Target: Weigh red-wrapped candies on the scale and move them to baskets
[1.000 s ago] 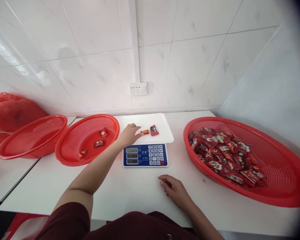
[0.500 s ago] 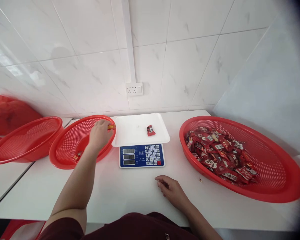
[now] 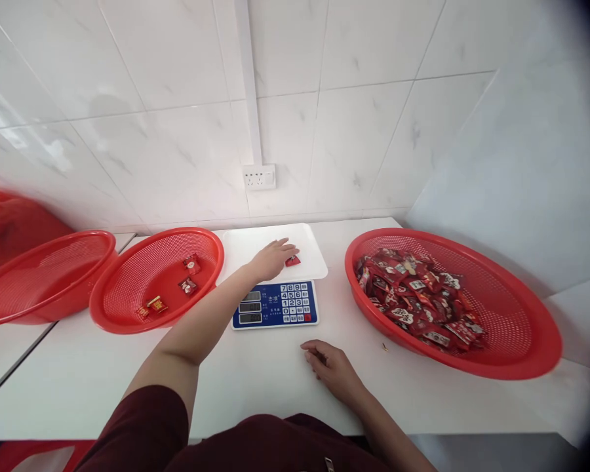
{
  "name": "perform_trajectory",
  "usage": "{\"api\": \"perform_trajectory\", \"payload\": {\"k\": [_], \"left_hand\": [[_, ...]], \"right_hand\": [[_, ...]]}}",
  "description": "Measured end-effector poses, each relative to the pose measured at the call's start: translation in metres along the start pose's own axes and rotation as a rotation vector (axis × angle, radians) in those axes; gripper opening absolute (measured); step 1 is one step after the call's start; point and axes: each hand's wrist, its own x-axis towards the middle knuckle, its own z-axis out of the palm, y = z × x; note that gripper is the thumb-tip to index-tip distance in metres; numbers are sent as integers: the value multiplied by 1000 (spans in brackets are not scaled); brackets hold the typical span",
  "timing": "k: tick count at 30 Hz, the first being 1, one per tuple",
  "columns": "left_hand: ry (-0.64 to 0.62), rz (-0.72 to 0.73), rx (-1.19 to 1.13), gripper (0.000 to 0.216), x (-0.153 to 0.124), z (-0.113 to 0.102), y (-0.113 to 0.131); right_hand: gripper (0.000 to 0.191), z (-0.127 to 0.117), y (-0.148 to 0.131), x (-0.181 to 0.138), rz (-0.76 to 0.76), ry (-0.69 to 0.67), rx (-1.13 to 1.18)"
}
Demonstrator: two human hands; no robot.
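My left hand [image 3: 270,260] reaches over the white weighing tray [image 3: 312,239] of a digital scale. Its fingers are stretched out, at the edge of a small red packet [image 3: 292,261]; whether they touch it I cannot tell. My right hand [image 3: 335,370] rests on the white table in front of the scale, loosely curled with a gap at the thumb, holding nothing. Below the tray is the scale's blue keypad and display panel [image 3: 275,305]. Left of the scale, a red mesh basket [image 3: 122,278] holds several small wrapped packets, among them a red one [image 3: 187,285] and a gold-and-red one [image 3: 156,304].
A large red basket [image 3: 521,328] on the right holds a heap of red packets [image 3: 417,295]. A tiny scrap [image 3: 384,347] lies beside it. Farther left are another red basket [image 3: 54,282] and a red bag [image 3: 19,226]. A wall socket [image 3: 259,177] is behind the scale.
My left hand has moved right, from above the near-left basket to the scale tray. The small gold-and-red item it held has left its fingers. My right hand stays in place.
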Motion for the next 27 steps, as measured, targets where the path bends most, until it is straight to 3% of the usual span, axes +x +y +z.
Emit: {"api": "perform_trajectory", "payload": {"k": [5, 13, 18, 22, 27], "left_hand": [[-4, 20, -57, 38, 11, -3, -3], [226, -131, -164, 34, -20, -1, -5], [433, -274, -156, 18, -67, -17, -13], [589, -512, -91, 15, -121, -38, -34], [531, -797, -12, 27, -170, -49, -58]], "right_hand": [[24, 0, 2, 1, 2, 0, -9], [24, -1, -1, -1, 3, -35, -7], [19, -1, -6, -2, -7, -18, -1], [17, -2, -7, -3, -13, -42, 0], [16, -2, -3, 0, -19, -40, -27]]}}
